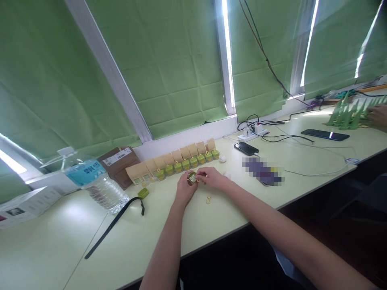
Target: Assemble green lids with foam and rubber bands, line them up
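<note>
My left hand point(184, 188) wraps round a small cup with an olive-green rim point(191, 177), tilted so its opening faces me. Whitish-green contents show inside it. The fingers of my right hand point(208, 176) are pinched together at the cup's right edge; a tiny yellowish bit shows by the fingertips, too small to make out. A small yellow loop point(208, 200) lies on the table just below my hands. Farther left rests a loose olive-green lid point(143, 193). Behind my hands stands a row of small clear boxes with green lids and yellow loops point(185, 162), backed by tan cards point(176, 156).
At left are a large water bottle point(99, 185), a black strap point(111, 225), a cardboard box point(119, 163) and a white box point(27, 205). To the right lie phones point(246, 148), a power strip point(252, 135) and cables. Another person's hand point(377, 117) is by green spikes point(347, 114).
</note>
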### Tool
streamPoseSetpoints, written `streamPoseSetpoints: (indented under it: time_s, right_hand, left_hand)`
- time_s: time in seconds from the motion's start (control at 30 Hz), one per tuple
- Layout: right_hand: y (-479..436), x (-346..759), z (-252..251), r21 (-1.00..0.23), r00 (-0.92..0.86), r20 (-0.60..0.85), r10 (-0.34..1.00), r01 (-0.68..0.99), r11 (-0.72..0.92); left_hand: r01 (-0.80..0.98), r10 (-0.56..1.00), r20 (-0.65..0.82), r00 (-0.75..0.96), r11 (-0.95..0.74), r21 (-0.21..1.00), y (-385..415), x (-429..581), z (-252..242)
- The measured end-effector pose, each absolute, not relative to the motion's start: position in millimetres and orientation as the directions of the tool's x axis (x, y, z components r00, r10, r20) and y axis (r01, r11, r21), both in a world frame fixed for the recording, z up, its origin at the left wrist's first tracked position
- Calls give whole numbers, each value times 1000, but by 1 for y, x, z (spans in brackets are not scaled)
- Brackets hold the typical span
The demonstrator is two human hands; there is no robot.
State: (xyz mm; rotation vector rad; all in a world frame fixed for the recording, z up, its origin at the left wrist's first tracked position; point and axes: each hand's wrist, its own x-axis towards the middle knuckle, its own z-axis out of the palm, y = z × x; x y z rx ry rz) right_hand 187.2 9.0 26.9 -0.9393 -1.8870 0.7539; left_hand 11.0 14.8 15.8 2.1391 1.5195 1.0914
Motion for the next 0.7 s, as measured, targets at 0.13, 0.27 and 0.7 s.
streamPoseSetpoints:
  time_s: [0.13,0.27,0.7]
  right_hand:
    - [13,188,25,-781,-245,517,820,259,569]
    - [19,188,20,-774,-193,533,824,282,567]
    - [19,187,17,-729,-218,541,812,360,582]
  left_hand:
    - [664,898,398,189,-415,622,11,10,18]
    - [648,900,380,214,-422,635,6,10,21]
    - [616,881,399,256,-466,635,6,10,20]
